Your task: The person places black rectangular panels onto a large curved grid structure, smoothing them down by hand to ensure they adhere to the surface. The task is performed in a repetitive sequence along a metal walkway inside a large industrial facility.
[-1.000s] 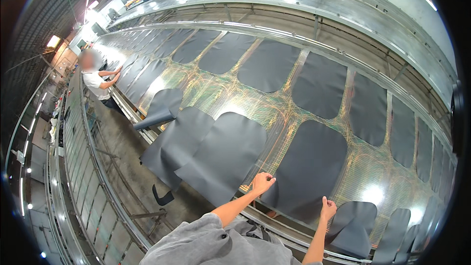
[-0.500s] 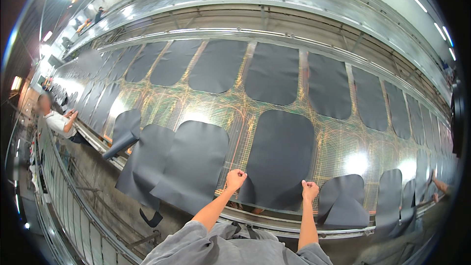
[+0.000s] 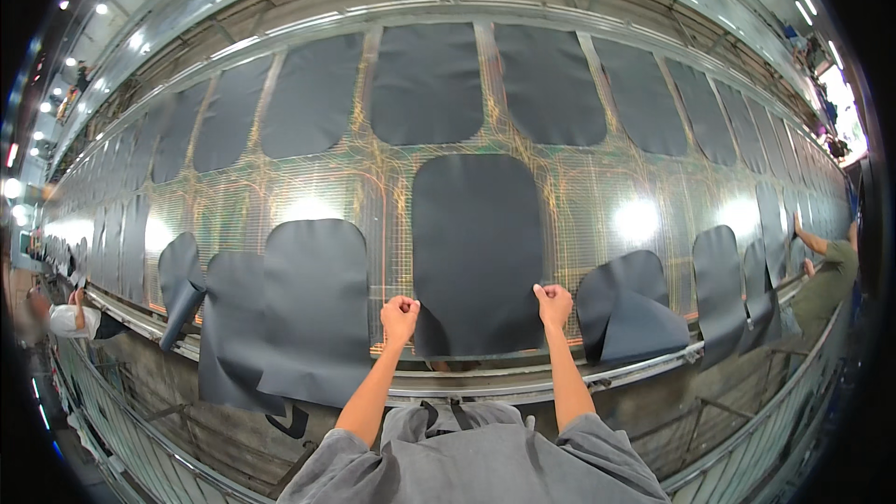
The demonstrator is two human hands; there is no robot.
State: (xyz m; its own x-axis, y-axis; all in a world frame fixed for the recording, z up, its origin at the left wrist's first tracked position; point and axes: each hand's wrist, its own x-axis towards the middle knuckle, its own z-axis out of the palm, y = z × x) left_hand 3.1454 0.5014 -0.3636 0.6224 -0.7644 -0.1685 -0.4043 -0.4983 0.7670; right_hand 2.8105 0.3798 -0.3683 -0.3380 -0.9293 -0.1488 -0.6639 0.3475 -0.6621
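Left hand (image 3: 399, 315) and right hand (image 3: 553, 303), each grip closed on a lower corner of the dark sheet (image 3: 478, 252), hold it flat on the shiny gridded surface (image 3: 597, 196) (more dark sheets lie beyond); a co-worker (image 3: 826, 271) stands far right

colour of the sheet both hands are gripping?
Plain dark grey, near black, matte. The sheet shows best in the head view, left hand and right hand on its lower corners.

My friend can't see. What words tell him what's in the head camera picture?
A person's left hand and right hand, both fisted, grip the lower corners of a dark sheet lying flat on a shiny metal table. More dark sheets lie in rows, and other workers stand at each side.
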